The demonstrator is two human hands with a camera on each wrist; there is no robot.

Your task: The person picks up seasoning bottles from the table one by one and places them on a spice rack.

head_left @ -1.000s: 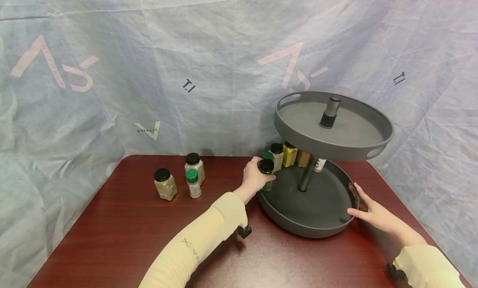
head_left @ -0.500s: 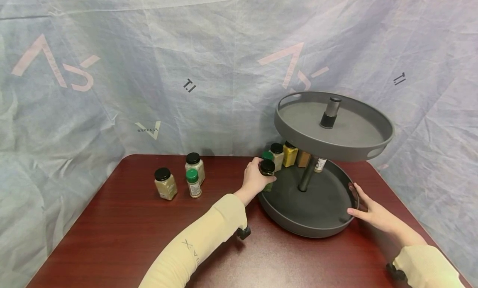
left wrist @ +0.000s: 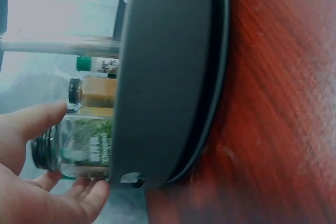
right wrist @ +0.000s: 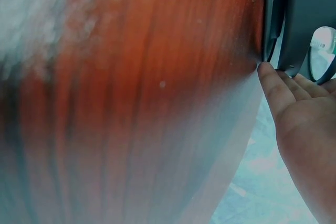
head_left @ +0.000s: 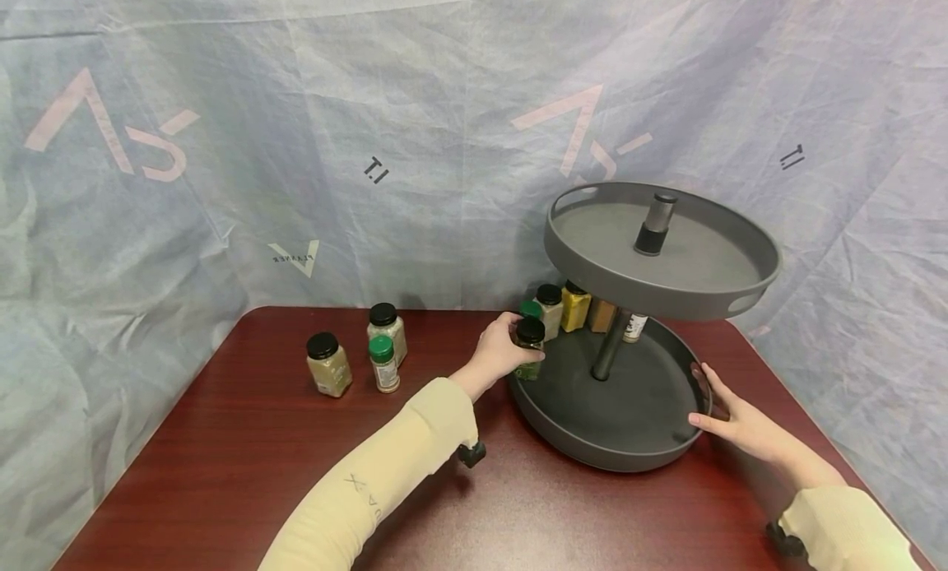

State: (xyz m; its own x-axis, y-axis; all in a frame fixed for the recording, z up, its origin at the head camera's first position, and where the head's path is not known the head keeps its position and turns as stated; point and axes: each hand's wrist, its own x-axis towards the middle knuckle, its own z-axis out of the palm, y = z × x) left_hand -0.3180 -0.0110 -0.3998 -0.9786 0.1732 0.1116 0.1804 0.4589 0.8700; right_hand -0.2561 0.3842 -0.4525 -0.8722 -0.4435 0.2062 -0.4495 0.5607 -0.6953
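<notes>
A dark grey two-tier round tray (head_left: pixel 615 464) stands on the right half of the table. My left hand (head_left: pixel 494 359) holds a spice jar (head_left: pixel 529 369) with green contents and a black cap, at the left of the lower tier. In the left wrist view, the thumb lies along one side of this jar (left wrist: pixel 86 140) and the fingers along the other; whether every fingertip touches is unclear. My right hand (head_left: pixel 741 419) holds the lower tier's right rim, thumb over its edge. The right wrist view shows its fingers (right wrist: pixel 275 85) against the rim.
Behind the held jar, the lower tier bears a green-capped jar (head_left: pixel 529 308), a pale jar (head_left: pixel 550 317), a yellow jar (head_left: pixel 574 311) and others. The upper tier (head_left: pixel 659 295) overhangs them. Three jars, one a green-capped bottle (head_left: pixel 384 365), stand on the table's left.
My left forearm and wrist have shifted slightly left, and the thumb has drawn back a little. The jar stays nearly where it was. My right hand has not moved.
</notes>
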